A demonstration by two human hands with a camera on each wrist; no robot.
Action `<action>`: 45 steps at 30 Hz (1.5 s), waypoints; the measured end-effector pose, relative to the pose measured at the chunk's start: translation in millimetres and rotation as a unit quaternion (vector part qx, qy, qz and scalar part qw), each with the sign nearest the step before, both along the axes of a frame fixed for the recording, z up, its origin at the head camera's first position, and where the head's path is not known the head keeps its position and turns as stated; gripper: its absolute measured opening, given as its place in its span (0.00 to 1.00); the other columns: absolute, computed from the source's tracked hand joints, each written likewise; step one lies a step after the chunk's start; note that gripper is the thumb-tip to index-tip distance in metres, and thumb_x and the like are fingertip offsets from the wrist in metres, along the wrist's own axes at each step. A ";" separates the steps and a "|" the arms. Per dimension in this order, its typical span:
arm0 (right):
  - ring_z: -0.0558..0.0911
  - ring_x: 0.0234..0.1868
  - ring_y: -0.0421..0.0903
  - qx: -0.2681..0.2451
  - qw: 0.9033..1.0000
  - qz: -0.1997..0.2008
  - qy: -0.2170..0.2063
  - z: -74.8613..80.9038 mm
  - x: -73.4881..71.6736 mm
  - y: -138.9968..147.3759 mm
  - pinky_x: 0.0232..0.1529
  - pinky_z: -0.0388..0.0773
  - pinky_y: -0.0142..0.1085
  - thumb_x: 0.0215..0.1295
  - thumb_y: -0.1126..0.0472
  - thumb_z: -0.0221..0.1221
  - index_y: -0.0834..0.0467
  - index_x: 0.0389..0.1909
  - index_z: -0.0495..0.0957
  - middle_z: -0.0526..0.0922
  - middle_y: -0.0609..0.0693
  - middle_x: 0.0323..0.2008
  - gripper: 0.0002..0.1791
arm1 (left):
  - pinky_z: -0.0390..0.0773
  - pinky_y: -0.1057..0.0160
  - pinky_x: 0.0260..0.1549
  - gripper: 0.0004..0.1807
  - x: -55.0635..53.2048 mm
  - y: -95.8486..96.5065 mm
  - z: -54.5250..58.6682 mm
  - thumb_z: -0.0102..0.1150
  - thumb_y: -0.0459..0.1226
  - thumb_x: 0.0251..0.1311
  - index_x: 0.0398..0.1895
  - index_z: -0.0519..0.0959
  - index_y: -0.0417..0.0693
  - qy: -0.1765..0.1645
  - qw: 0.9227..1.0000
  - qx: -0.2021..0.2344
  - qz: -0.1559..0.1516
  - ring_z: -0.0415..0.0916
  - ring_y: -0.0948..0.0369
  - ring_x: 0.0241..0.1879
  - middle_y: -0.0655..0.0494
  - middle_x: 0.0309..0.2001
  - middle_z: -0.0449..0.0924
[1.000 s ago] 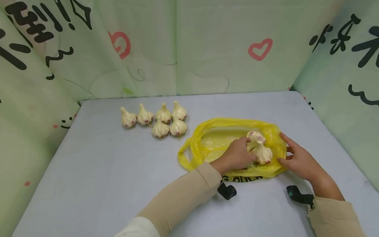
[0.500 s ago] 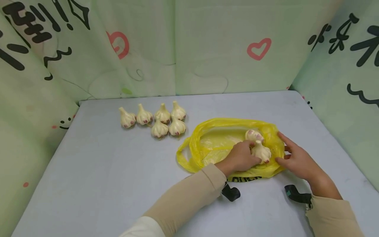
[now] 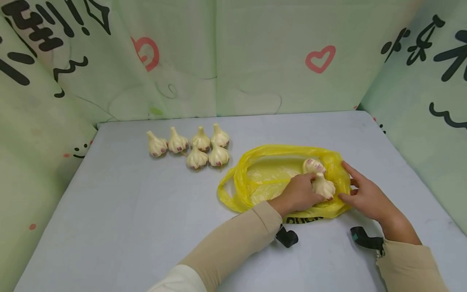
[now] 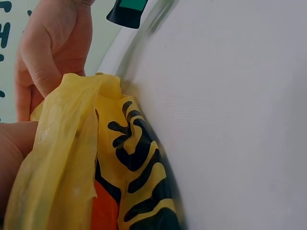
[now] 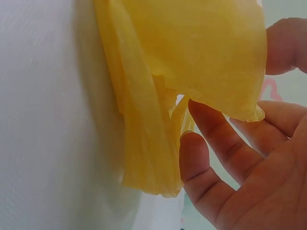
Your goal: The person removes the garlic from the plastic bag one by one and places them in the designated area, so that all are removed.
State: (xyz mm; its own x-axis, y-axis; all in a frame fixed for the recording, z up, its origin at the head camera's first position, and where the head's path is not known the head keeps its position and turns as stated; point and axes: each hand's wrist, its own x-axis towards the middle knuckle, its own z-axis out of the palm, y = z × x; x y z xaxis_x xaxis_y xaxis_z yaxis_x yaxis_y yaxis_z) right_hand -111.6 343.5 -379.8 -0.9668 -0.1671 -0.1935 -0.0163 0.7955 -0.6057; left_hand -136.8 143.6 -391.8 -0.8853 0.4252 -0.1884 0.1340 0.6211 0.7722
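Note:
A yellow plastic bag (image 3: 270, 174) lies on its side with its wide mouth facing up and left. Inside, toward its right end, one garlic bulb (image 3: 323, 187) stands stem up, and a second garlic bulb (image 3: 313, 166) lies just behind it. The left hand (image 3: 300, 191) reaches in over the bag's mouth and pinches the front bulb by its left side. At the bag's right end, the right hand (image 3: 365, 196) holds the plastic between thumb and fingers; its fingers (image 5: 225, 143) curve against the yellow film in the right wrist view. The bag's wall hides the left fingertips in the left wrist view.
Several garlic bulbs (image 3: 197, 158) stand in a loose group at the table's back left. Black wrist cameras (image 3: 288, 237) hang below both wrists. A pale green printed curtain (image 3: 255, 61) closes off the back and sides of the white table (image 3: 127, 215).
The left hand has shifted a little right and toward the front bulb, away from the rear bulb it overlapped before. The right hand stays on the bag's end.

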 end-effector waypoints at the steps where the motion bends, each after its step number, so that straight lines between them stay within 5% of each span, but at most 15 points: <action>1: 0.70 0.57 0.73 -0.001 1.000 0.001 0.001 -0.2 -0.1 0.2 0.51 0.77 0.57 0.66 0.62 0.61 0.62 0.80 0.37 0.55 0.77 0.69 0.51 | 0.72 0.75 0.39 0.33 0.7 0.2 0.2 0.74 0.48 0.56 0.65 0.76 0.49 0.005 1.000 -0.004 0.001 0.71 0.69 0.39 0.64 0.51 0.80; 9: 0.70 0.57 0.72 -0.004 1.000 0.004 0.004 -1.3 -0.5 0.6 0.51 0.77 0.55 0.66 0.61 0.61 0.61 0.80 0.37 0.55 0.76 0.70 0.51 | 0.71 0.74 0.38 0.36 3.1 1.7 0.8 0.73 0.54 0.55 0.65 0.75 0.52 0.031 0.998 -0.044 0.011 0.70 0.68 0.38 0.64 0.48 0.79; 15: 0.71 0.58 0.72 -0.008 1.000 0.004 0.004 0.1 0.0 0.7 0.46 0.78 0.37 0.66 0.61 0.61 0.61 0.80 0.38 0.55 0.76 0.70 0.51 | 0.72 0.72 0.38 0.37 1.5 2.5 1.3 0.74 0.54 0.53 0.65 0.72 0.55 0.016 0.998 -0.059 0.025 0.70 0.66 0.38 0.61 0.47 0.76; 21: 0.69 0.58 0.73 -0.008 1.000 0.000 0.000 -0.2 0.5 0.1 0.51 0.77 0.56 0.67 0.60 0.61 0.61 0.80 0.37 0.53 0.76 0.71 0.51 | 0.72 0.70 0.36 0.38 1.3 2.1 3.9 0.75 0.49 0.52 0.68 0.72 0.60 -0.025 0.997 -0.046 0.048 0.69 0.64 0.34 0.58 0.48 0.69; 25: 0.69 0.59 0.73 -0.006 1.000 -0.001 -0.001 0.0 1.3 0.7 0.53 0.75 0.59 0.67 0.60 0.61 0.61 0.80 0.36 0.53 0.76 0.71 0.51 | 0.72 0.71 0.36 0.37 0.4 -1.5 5.9 0.74 0.48 0.54 0.68 0.71 0.59 -0.024 0.998 -0.038 0.039 0.69 0.64 0.35 0.57 0.48 0.67; 31: 0.71 0.58 0.71 0.000 1.000 0.001 0.005 -1.2 1.4 5.2 0.44 0.75 0.29 0.67 0.59 0.62 0.62 0.80 0.37 0.55 0.76 0.70 0.52 | 0.72 0.72 0.41 0.36 2.0 -8.2 12.2 0.73 0.47 0.56 0.68 0.71 0.56 -0.016 1.000 -0.018 0.019 0.69 0.66 0.41 0.60 0.54 0.71; 34: 0.71 0.57 0.71 -0.003 1.000 0.002 0.006 -1.6 1.1 6.4 0.39 0.71 0.22 0.67 0.59 0.62 0.61 0.80 0.37 0.56 0.76 0.70 0.52 | 0.72 0.72 0.40 0.36 2.7 -11.7 15.5 0.73 0.46 0.55 0.68 0.72 0.55 -0.014 1.000 -0.004 0.013 0.69 0.66 0.41 0.60 0.54 0.74; 41: 0.73 0.56 0.73 -0.004 1.000 0.004 0.009 -2.7 1.5 5.9 0.46 0.80 0.42 0.68 0.58 0.62 0.62 0.79 0.37 0.56 0.78 0.69 0.52 | 0.73 0.71 0.37 0.36 2.2 -21.9 21.4 0.74 0.45 0.54 0.67 0.73 0.56 -0.028 0.999 0.024 0.012 0.70 0.66 0.38 0.59 0.50 0.73; 45: 0.73 0.55 0.73 0.000 1.000 0.003 0.010 -3.5 1.1 5.3 0.48 0.79 0.49 0.67 0.59 0.62 0.63 0.79 0.37 0.56 0.78 0.69 0.52 | 0.75 0.70 0.35 0.35 0.7 -32.2 22.0 0.73 0.41 0.56 0.68 0.72 0.54 -0.045 0.996 0.075 0.011 0.72 0.65 0.36 0.59 0.46 0.76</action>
State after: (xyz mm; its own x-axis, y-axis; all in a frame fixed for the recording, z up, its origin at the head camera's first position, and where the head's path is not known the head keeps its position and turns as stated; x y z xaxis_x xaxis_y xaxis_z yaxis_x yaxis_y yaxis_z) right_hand -110.5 348.8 -383.4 -0.9697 -0.1720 -0.1736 -0.0328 0.7955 -0.6051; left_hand -136.0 111.4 -369.8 -0.8772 0.4350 -0.2032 0.0471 0.4991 0.8653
